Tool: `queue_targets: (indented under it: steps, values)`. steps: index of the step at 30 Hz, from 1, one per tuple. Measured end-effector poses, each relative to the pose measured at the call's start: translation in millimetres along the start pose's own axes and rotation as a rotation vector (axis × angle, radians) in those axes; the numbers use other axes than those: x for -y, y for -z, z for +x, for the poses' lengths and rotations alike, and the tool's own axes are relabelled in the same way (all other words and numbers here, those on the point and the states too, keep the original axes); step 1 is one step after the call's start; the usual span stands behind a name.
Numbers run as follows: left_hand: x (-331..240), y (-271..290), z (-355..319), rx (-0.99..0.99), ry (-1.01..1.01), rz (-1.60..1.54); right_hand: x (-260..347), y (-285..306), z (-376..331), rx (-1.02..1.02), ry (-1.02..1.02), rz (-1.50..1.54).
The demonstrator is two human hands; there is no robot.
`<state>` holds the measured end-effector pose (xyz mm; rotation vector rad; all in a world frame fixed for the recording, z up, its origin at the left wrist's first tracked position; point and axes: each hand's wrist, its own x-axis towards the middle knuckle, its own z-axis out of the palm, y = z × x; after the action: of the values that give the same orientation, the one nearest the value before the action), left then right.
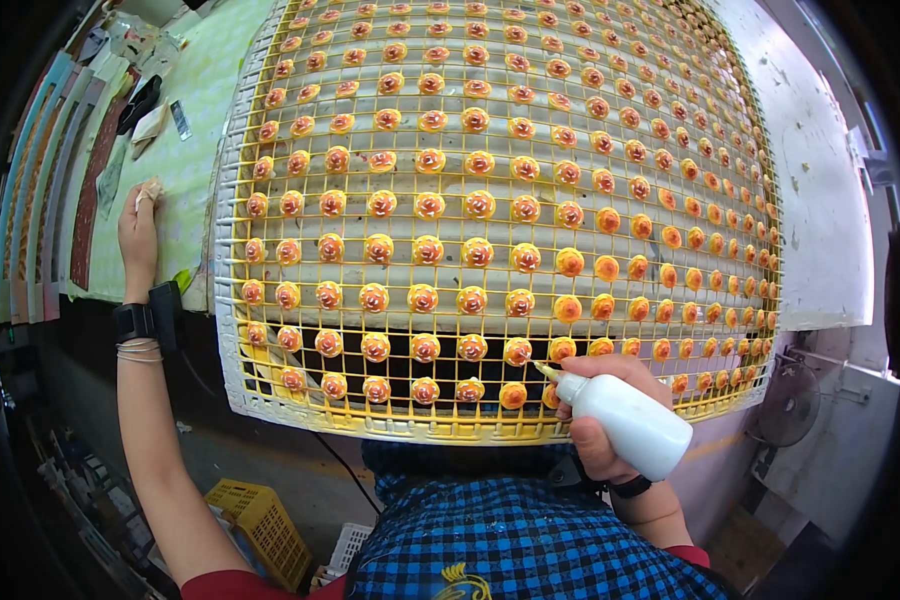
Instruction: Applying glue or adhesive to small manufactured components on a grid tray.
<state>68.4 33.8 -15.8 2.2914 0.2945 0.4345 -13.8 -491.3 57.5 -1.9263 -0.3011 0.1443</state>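
Observation:
My right hand (610, 415), closed, grips a white squeeze bottle (632, 425) at the front edge of the rack. The bottle tilts left, and its narrow yellowish nozzle points at a small round orange-and-yellow piece (518, 351) in the near rows. Whether the tip touches it I cannot tell. White marks top the pieces on the left, like this one (423, 298); several to the right, like this plain one (568, 308), show none. Resting on the green tabletop, my left hand (138, 228) is closed around a crumpled whitish wad (148, 192).
The yellow wire rack (400, 422) carries rows of these pieces across the middle. Coloured strips (40, 190) and small items lie on the green table (185, 150) at left. A yellow crate (260, 530) stands below left, a fan (785, 405) at right.

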Motion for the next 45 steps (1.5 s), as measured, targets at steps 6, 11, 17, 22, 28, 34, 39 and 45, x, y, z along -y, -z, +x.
queue_targets:
  steps: [6, 11, 17, 22, 28, 34, 39, 45]
  values:
    - [-2.7, -1.8, -0.7, -0.006, 0.003, 0.016, 0.8, -0.6, 1.4, 0.005, 0.006, -0.014]
    - [-2.0, -0.8, -0.5, -0.013, 0.013, 0.045, 0.0, -0.3, 0.8, 0.002, 0.015, -0.027]
    - [-1.1, -0.9, -0.1, -0.006, 0.01, 0.03, -0.4, 1.1, 2.2, 0.019, 0.058, -0.066]
    - [-0.1, -0.4, -0.4, -0.012, -0.011, 0.037, -1.7, 1.0, 2.4, 0.04, 0.059, -0.091]
    - [1.3, 0.1, -0.4, -0.006, -0.01, 0.029, -2.7, 1.7, 8.1, 0.045, 0.221, -0.205]
    - [1.5, -0.9, 0.8, -0.011, -0.006, 0.027, -2.9, 2.8, 9.7, 0.051, 0.267, -0.219]
    - [0.9, -1.0, -0.1, -0.013, -0.008, 0.021, -2.5, 4.7, 8.8, 0.059, 0.243, -0.191]
    - [0.2, -1.0, -0.4, -0.024, -0.024, 0.024, -1.8, 4.2, 5.3, 0.052, 0.165, -0.16]
